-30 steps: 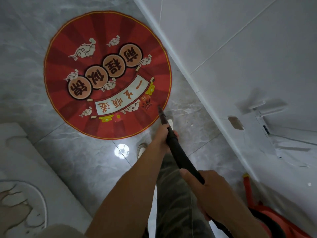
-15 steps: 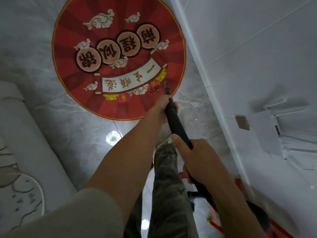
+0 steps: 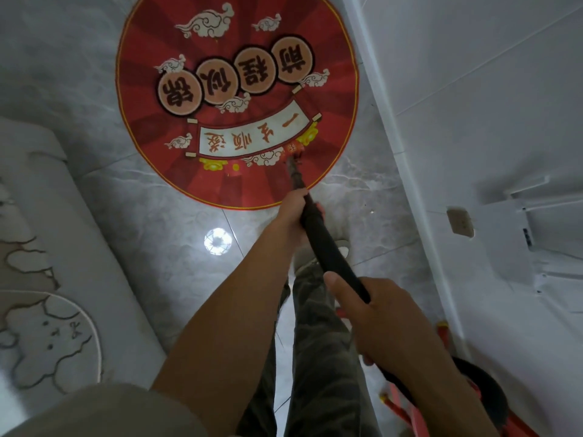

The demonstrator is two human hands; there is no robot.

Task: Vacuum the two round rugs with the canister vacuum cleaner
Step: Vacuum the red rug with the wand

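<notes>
A round red rug (image 3: 220,89) with cloud motifs and a white scroll lies on the grey marble floor ahead. I hold the black vacuum wand (image 3: 325,247) in both hands. My left hand (image 3: 291,209) grips it further down, near the rug's front edge. My right hand (image 3: 385,323) grips the upper end, close to my body. The wand's tip (image 3: 291,159) rests on the rug's near right part. The red canister vacuum (image 3: 473,402) with its black hose sits at the lower right, partly hidden by my right arm. A pale round rug (image 3: 47,335) shows at the left edge.
A white wall (image 3: 473,105) with a baseboard runs along the right, close to the red rug, with a wall socket (image 3: 460,222) low on it. A pale rectangular mat (image 3: 79,247) lies under the left rug. My legs and a shoe (image 3: 337,244) are below the wand.
The view has moved closer to the red rug, and the wand tip has advanced from the rug's near edge further onto its surface. Both hands keep their grip.
</notes>
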